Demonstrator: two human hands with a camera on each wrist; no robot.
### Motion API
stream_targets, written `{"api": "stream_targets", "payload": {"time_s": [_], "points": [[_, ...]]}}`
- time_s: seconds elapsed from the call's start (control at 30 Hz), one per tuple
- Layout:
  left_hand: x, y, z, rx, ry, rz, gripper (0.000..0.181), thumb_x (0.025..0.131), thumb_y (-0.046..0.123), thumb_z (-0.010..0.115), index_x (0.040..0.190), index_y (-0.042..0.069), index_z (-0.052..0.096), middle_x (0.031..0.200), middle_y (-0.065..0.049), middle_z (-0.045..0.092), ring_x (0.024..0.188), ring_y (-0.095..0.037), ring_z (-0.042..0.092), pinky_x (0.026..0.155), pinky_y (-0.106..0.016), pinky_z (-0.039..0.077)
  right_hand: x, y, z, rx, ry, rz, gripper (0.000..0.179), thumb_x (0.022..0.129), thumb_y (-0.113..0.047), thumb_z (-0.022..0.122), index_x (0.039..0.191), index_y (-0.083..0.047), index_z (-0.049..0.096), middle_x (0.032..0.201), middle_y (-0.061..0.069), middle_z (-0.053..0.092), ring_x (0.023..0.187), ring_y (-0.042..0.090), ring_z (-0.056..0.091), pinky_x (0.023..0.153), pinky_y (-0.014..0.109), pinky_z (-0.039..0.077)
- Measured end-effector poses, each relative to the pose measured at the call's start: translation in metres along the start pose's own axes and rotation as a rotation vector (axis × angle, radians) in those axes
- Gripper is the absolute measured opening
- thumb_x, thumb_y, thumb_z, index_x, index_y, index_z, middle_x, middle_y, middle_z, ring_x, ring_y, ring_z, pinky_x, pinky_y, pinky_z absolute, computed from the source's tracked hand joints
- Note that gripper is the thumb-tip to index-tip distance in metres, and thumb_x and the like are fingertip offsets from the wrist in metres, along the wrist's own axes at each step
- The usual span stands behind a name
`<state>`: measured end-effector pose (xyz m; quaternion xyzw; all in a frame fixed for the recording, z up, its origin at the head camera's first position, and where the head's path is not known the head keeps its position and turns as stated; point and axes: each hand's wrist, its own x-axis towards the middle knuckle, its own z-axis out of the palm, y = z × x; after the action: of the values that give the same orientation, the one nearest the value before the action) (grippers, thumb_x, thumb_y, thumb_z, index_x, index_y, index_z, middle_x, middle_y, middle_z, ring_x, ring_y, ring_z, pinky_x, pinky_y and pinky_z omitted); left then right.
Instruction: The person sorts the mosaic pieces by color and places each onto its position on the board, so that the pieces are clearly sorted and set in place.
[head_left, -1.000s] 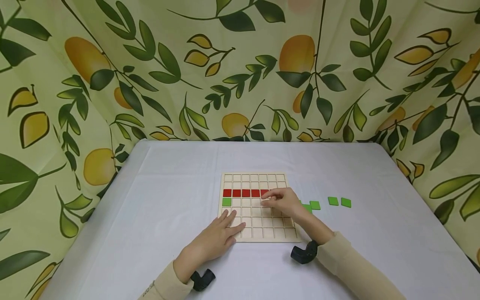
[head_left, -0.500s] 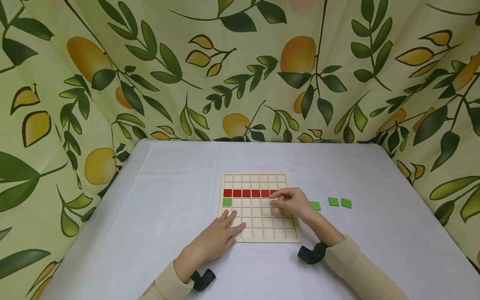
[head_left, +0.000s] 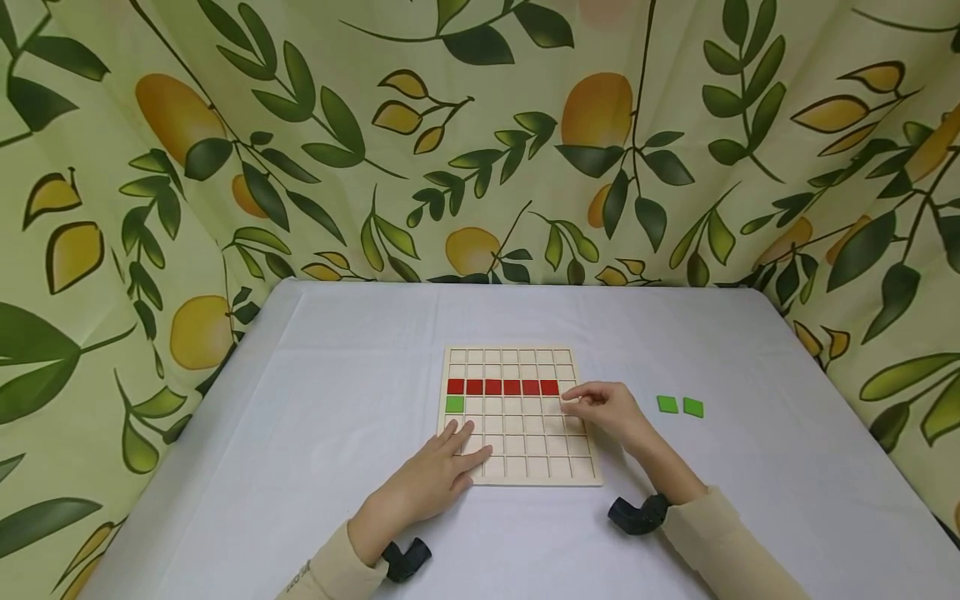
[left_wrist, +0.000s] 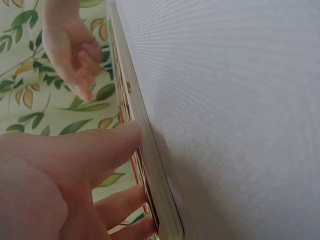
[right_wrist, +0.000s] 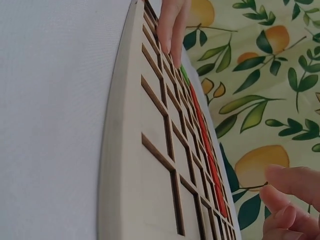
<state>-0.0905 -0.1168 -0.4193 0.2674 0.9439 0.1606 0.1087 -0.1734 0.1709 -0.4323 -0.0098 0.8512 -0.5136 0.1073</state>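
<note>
In the head view a wooden grid board [head_left: 517,467] lies on the white tablecloth. A row of several red square tiles [head_left: 512,387] fills one of its rows, with one green tile [head_left: 454,404] below the leftmost. My left hand [head_left: 427,475] rests on the board's near left corner, fingers spread; the left wrist view shows its thumb [left_wrist: 115,142] at the board's edge. Over the right edge hovers my right hand [head_left: 611,412], thumb and index finger slightly apart, fingers loosely bent. Nothing shows between those fingertips [right_wrist: 275,175] in the right wrist view.
Two loose green tiles [head_left: 667,404] lie on the tablecloth [head_left: 337,350] to the right of the board. A black curved wrist piece [head_left: 637,515] sits by each sleeve. Behind the table hangs a patterned curtain [head_left: 480,167] with fruit and leaves.
My right hand has moved right along the row, from the middle of the board to its right edge. It now covers the nearer loose green tiles. My left hand has stayed put.
</note>
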Motion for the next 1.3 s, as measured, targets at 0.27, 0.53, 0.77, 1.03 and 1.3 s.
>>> {"api": "stream_targets", "payload": {"time_s": [0.27,0.53,0.77,1.03,1.3], "points": [[-0.001,0.0,0.0,-0.004,-0.007,0.004,0.043,0.097,0.017,0.054,0.14,0.019,0.052,0.155,-0.019,0.036,0.145,-0.043,0.03,0.114,-0.056,0.035,-0.003,0.004,-0.009,-0.006,0.025,0.021,0.032,0.081,-0.017,0.076,0.105,0.003,0.071,0.058,-0.011,0.046,0.062,0.004,0.041,0.057,0.017,0.037],[0.0,0.0,0.0,-0.002,-0.005,0.0,0.042,0.097,0.018,0.053,0.14,0.019,0.053,0.155,-0.019,0.037,0.145,-0.043,0.031,0.114,-0.055,0.036,-0.004,0.009,-0.017,0.004,0.035,0.034,0.037,0.081,-0.018,0.076,0.11,0.005,0.068,0.058,-0.013,0.046,0.057,0.002,0.039,0.054,0.018,0.036],[0.001,-0.002,0.001,0.001,-0.012,-0.007,0.042,0.098,0.019,0.053,0.14,0.019,0.052,0.155,-0.019,0.036,0.145,-0.042,0.03,0.116,-0.055,0.035,-0.001,0.017,-0.025,-0.046,0.033,0.019,0.04,0.081,-0.018,0.076,0.113,0.005,0.067,0.059,-0.011,0.047,0.058,0.002,0.04,0.057,0.019,0.036],[0.002,-0.002,0.001,-0.005,-0.018,-0.009,0.042,0.098,0.019,0.052,0.14,0.019,0.052,0.155,-0.019,0.036,0.146,-0.042,0.03,0.116,-0.055,0.034,0.0,0.029,-0.035,-0.135,-0.014,-0.071,0.036,0.081,-0.015,0.076,0.109,0.006,0.068,0.063,-0.007,0.046,0.056,0.002,0.037,0.054,0.018,0.035],[0.001,-0.001,0.0,-0.008,-0.018,-0.013,0.042,0.098,0.019,0.052,0.14,0.02,0.052,0.155,-0.018,0.036,0.146,-0.042,0.03,0.116,-0.055,0.034,0.002,0.033,-0.039,-0.173,-0.01,-0.089,0.033,0.078,-0.011,0.077,0.105,0.007,0.07,0.062,-0.007,0.046,0.057,0.002,0.038,0.055,0.018,0.033]]}}
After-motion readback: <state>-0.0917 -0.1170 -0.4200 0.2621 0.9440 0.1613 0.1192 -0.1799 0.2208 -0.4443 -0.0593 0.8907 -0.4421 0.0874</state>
